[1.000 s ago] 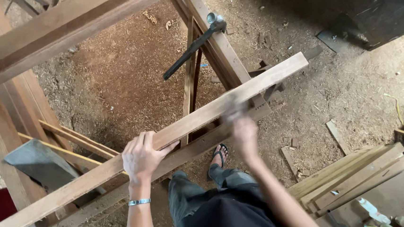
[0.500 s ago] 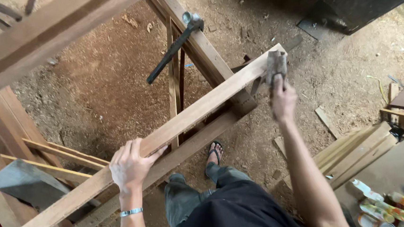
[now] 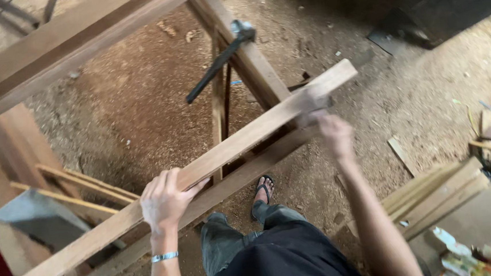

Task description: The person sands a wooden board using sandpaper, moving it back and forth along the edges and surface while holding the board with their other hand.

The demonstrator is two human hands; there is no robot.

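A long pale wooden plank [image 3: 240,144] runs diagonally from lower left to upper right across a wooden frame. My left hand [image 3: 166,200] presses down on its middle part, fingers spread over the top, a bracelet on the wrist. My right hand [image 3: 333,135] is blurred near the plank's far end and grips a small grey pad [image 3: 311,109] against the wood; what the pad is cannot be told.
A hammer [image 3: 220,59] leans on a slanted beam [image 3: 255,68]. A thick beam [image 3: 71,40] crosses the top left. Stacked planks [image 3: 434,197] lie at the right on the sawdust floor [image 3: 140,111]. My sandalled foot [image 3: 263,191] stands below the plank.
My right hand has slid back along the plank from its far end toward me. The left hand stays put on the plank. The camera view has shifted slightly.
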